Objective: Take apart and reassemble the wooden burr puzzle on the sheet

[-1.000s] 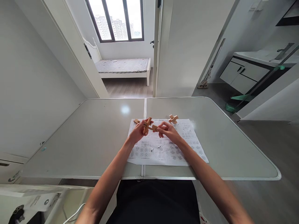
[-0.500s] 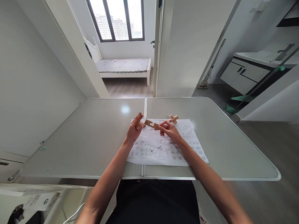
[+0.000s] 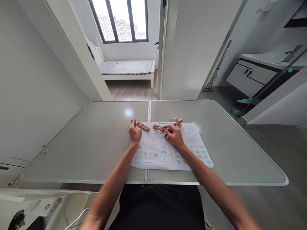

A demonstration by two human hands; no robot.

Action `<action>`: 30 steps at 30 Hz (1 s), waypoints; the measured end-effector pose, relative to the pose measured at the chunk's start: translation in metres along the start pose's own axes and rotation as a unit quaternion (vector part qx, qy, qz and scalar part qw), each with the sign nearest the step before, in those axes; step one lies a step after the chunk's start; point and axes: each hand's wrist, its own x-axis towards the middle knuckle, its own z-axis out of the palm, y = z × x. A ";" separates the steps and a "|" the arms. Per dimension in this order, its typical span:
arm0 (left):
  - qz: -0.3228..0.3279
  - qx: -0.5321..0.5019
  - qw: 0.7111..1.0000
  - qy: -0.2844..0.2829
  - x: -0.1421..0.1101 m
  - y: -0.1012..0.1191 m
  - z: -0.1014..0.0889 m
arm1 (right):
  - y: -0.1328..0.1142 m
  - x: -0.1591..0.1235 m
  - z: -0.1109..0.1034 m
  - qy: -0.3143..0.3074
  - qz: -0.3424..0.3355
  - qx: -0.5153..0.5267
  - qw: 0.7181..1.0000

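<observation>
My right hand [image 3: 174, 135] pinches one end of a notched wooden puzzle piece [image 3: 157, 127] above the printed sheet. My left hand [image 3: 135, 131] is turned with its back toward me, its fingers curled at the left edge of the sheet. A second notched wooden puzzle piece [image 3: 144, 126] juts out to the right from beside those fingers. The fingers partly hide what lies within them. Just beyond my right hand, a cross-shaped cluster of interlocked wooden pieces [image 3: 177, 122] rests near the sheet's top edge.
The printed instruction sheet [image 3: 153, 161] lies over the seam of the pale folding table [image 3: 91, 143]. Two tiny silvery scraps [image 3: 156, 154] are on the paper. A bed [image 3: 129, 67] stands past the doorway. A washbasin cabinet [image 3: 251, 75] is at the far right.
My left hand has moved left and turned over, lowering toward the table, and away from the right hand's piece. My right hand shifted slightly, its piece now more level.
</observation>
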 end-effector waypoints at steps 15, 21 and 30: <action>0.058 0.141 0.988 -0.028 -0.002 -0.013 0.003 | -0.004 -0.006 0.008 -0.059 -0.100 -0.182 0.976; 0.052 0.183 0.981 -0.049 -0.004 -0.009 0.000 | -0.006 -0.008 0.009 -0.063 -0.112 -0.274 0.953; 0.072 0.258 0.960 -0.077 -0.010 -0.012 0.007 | 0.000 -0.006 0.009 -0.074 -0.142 -0.292 0.943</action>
